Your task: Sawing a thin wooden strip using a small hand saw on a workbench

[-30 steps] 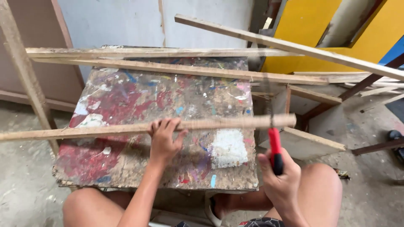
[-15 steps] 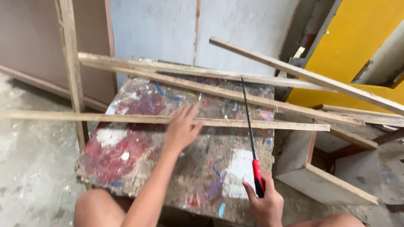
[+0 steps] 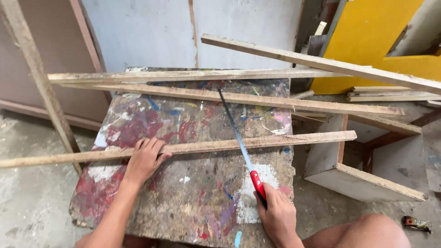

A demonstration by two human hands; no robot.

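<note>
A long thin wooden strip [image 3: 285, 139] lies across a paint-stained board table [image 3: 193, 193]. My left hand [image 3: 144, 158] presses flat on the strip left of centre, fingers spread over it. My right hand [image 3: 276, 216] grips the red handle of a hand saw [image 3: 239, 138]. The saw's narrow blade runs up and to the left, crossing over the strip near the table's right side. Two more wooden strips [image 3: 183, 76] lie across the far end of the table.
A yellow panel [image 3: 367, 41] leans at the back right. A long wooden batten [image 3: 321, 64] slants over it. A low wooden box frame [image 3: 363, 179] stands right of the table. A slat [image 3: 36, 78] leans at the left. A small object [image 3: 415, 223] lies on the concrete floor.
The saw went from hanging at the strip's right end to lying blade-forward across the strip. My left hand lifted briefly, then pressed down again. The view shifted left.
</note>
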